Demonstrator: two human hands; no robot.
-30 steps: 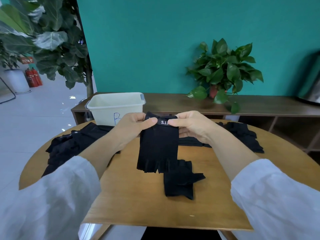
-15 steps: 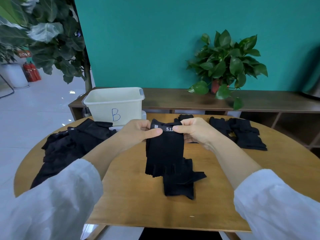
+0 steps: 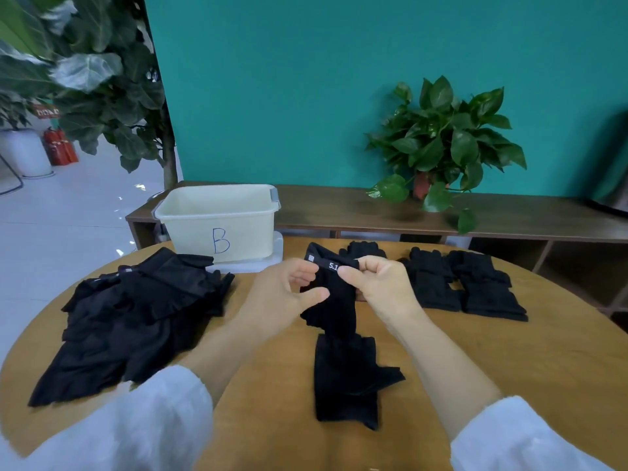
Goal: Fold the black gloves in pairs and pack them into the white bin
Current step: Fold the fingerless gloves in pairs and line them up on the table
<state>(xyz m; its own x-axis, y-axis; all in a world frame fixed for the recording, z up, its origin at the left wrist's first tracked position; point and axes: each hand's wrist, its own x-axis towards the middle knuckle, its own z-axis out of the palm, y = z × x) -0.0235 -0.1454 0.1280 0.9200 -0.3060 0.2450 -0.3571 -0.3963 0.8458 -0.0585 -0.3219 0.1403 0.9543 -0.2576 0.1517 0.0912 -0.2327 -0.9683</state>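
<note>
On the round table (image 3: 509, 362), the white bin (image 3: 217, 222) is sitting at 11 o'clock, a loose glove heap (image 3: 136, 317) at 9. Right hand (image 3: 380, 287) is pinching the raised glove (image 3: 334, 294) by its cuff; left hand (image 3: 285, 297), fingers curled, is apparently regripping it. Pairing step: next, aligning it over its mate (image 3: 346, 379) lying at 6.
</note>
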